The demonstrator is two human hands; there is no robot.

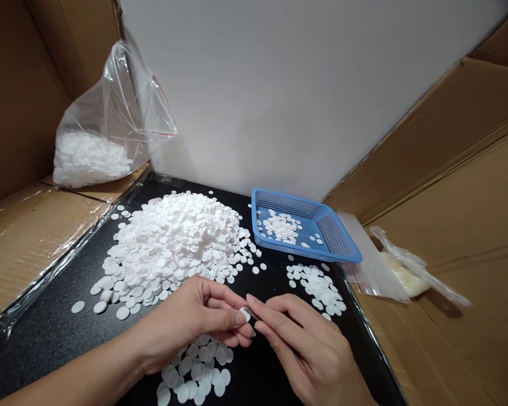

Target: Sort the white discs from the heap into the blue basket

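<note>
1. left hand (207,310): forearm enters from the lower left; thumb uppermost, remaining fingers curled behind. state: thumb and fingers closed narrowly on one white disc (245,313).
2. right hand (309,338): enters from the lower right, back of the hand upward, fingertips directed to the upper left. state: thumb and index finger pinched on a thin grey piece (251,312) at the disc; its exact form cannot be told.
3. position of held disc: above the black counter (68,344), between the two hands, nearer side of the large disc pile (182,237).
4. blue basket (305,252): perforated, at the far right of the counter; contains a cluster of white discs (281,226), with a few lying apart from it.
5. clear bag (121,101): upright on cardboard at far left; lower part filled with white pieces (91,160).
6. tied bag (406,275): at right, beyond the counter edge; contents pale yellow, details unclear.
7. loose groups: right disc group (319,287) before the basket; near disc group (203,375) below the left hand.
</note>
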